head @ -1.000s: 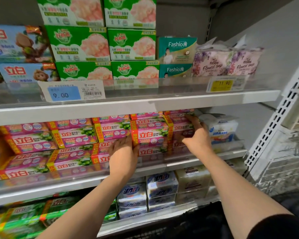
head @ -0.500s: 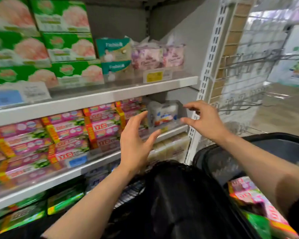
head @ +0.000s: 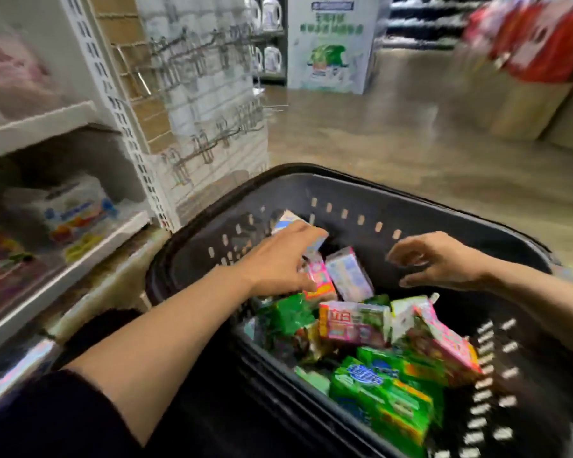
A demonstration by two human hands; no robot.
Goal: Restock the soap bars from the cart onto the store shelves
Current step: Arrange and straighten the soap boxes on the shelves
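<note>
1. Reaching into the black cart (head: pixel 411 206), the left hand (head: pixel 278 262) is lying over the packs near the far left wall of the basket. Its fingers are curling over a pale blue and white soap bar (head: pixel 295 223), and they seem to be closing on it, but the blur is not letting me be sure of the grip.
2. The right hand (head: pixel 440 262) is hovering above the far right part of the cart, with fingers spread and bent, and it is holding nothing.
3. Many soap bars are lying in the cart in a loose heap: pink packs (head: pixel 351 322) in the middle and green packs (head: pixel 381 395) toward the near edge.
4. The store shelves (head: pixel 80 249) are standing at the left, just beside the cart, and they are already carrying some white and blue packs (head: pixel 76 209) near the right end of the middle shelf.
5. In my judgement the task is only partly done, because a large part of the stock is waiting in the cart and must be lifted out and placed on the shelves.
</note>
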